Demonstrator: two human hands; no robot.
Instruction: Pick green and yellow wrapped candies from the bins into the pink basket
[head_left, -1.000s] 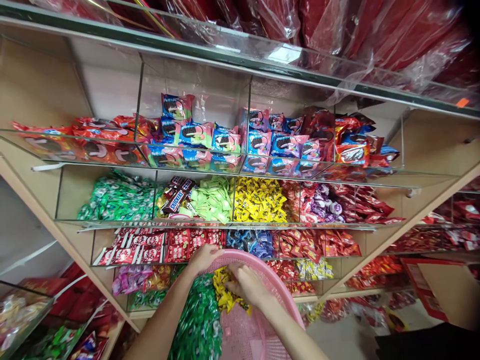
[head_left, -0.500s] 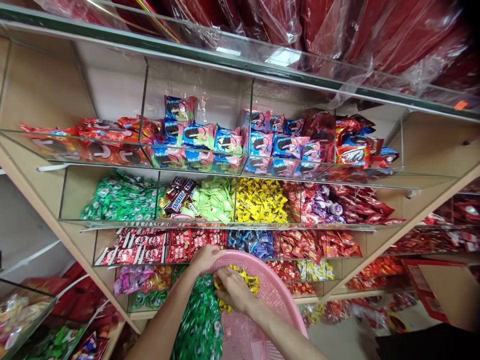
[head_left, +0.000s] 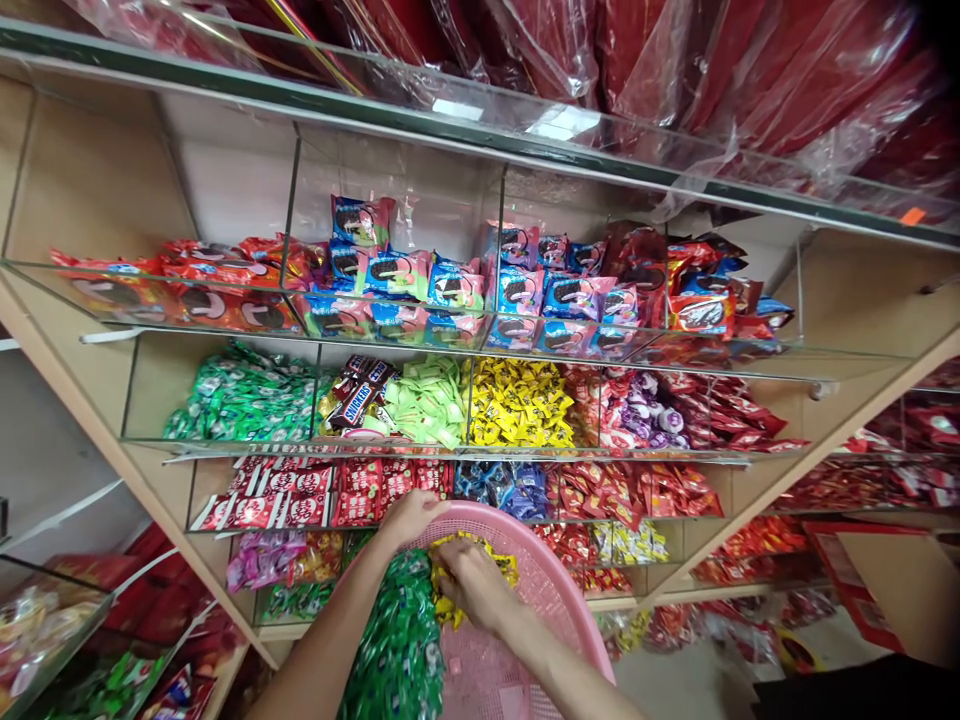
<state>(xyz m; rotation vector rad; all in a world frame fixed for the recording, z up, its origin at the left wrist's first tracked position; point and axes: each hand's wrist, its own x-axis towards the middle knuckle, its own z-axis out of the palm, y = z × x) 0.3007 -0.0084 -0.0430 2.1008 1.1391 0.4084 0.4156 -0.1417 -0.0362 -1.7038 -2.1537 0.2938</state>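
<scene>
A round pink plastic basket (head_left: 555, 590) is low in the head view, in front of the shelves. My left hand (head_left: 412, 517) is closed on its far left rim. Inside, green-wrapped candies (head_left: 397, 640) are heaped along the left side. Beside them, toward the far wall, lies a smaller pile of yellow-wrapped candies (head_left: 499, 562). My right hand (head_left: 474, 582) reaches into this yellow pile with its fingers curled round some of the candies. The fingertips are partly hidden by the hand itself.
Glass-fronted shelves hold yellow candies (head_left: 521, 403), green candies (head_left: 247, 400), Snickers bars (head_left: 361, 392) and blue snack packs (head_left: 394, 272). Red bags in clear plastic (head_left: 540, 45) fill the top. A cardboard box (head_left: 892, 580) stands at the right.
My right hand has shifted slightly, and its fingers are more curled in the yellow candies. My left hand stays on the basket rim.
</scene>
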